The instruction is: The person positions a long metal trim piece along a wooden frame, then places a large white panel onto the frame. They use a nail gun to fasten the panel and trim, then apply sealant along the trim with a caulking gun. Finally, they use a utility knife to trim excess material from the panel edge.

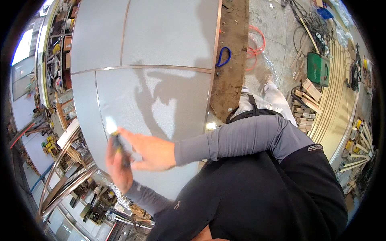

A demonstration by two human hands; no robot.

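My left hand (120, 170) is wrapped around a dark hand tool with yellow marks (117, 143), whose pale, bright tip points away from me. The tool is blurred and I cannot make out its exact kind. From the right, my right hand (152, 152) reaches across to the same tool. Its fingers meet the upper part and its thumb lies by the lower end, though motion smears them. Both hands are above a large pale grey panel (161, 96) divided by thin metal strips, and their shadows fall on it.
A brown worn board edge (231, 44) with a blue loop (223, 57) runs along the panel's right side. Farther right are an orange hose (257, 40), a green case (317, 69) and wood offcuts (309, 96). Bent metal trims (66, 188) crowd the lower left.
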